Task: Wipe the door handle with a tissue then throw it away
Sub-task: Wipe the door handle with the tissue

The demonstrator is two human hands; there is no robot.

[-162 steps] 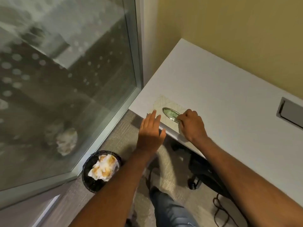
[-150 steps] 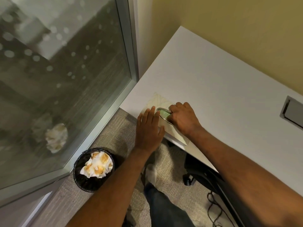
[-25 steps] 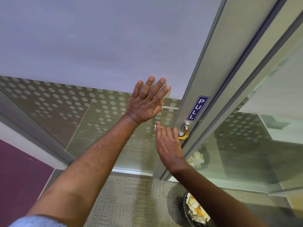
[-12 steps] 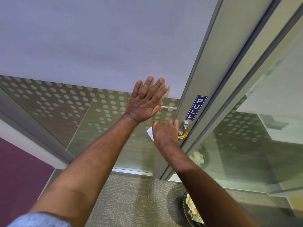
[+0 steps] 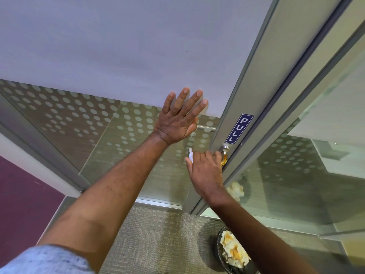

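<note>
A metal lever door handle (image 5: pixel 225 150) sits on the grey door frame under a blue PULL sign (image 5: pixel 239 128); its free end (image 5: pixel 190 150) pokes out left of my right hand. My right hand (image 5: pixel 205 171) lies over the handle, pressing a white tissue (image 5: pixel 190 156) on it; only a small corner of tissue shows by the thumb. My left hand (image 5: pixel 180 117) is flat against the glass door (image 5: pixel 118 133) above the handle, fingers spread, holding nothing.
A black wastebasket (image 5: pixel 221 252) with crumpled tissues stands on the carpet at the lower right, below the handle. A glass panel (image 5: pixel 306 175) runs to the right of the frame. A second handle (image 5: pixel 205 127) shows behind the dotted glass.
Seconds ago both hands were at a tissue on a white desk. Over the last second my right hand has slid along the handle; less tissue shows now. My left hand stayed on the glass.
</note>
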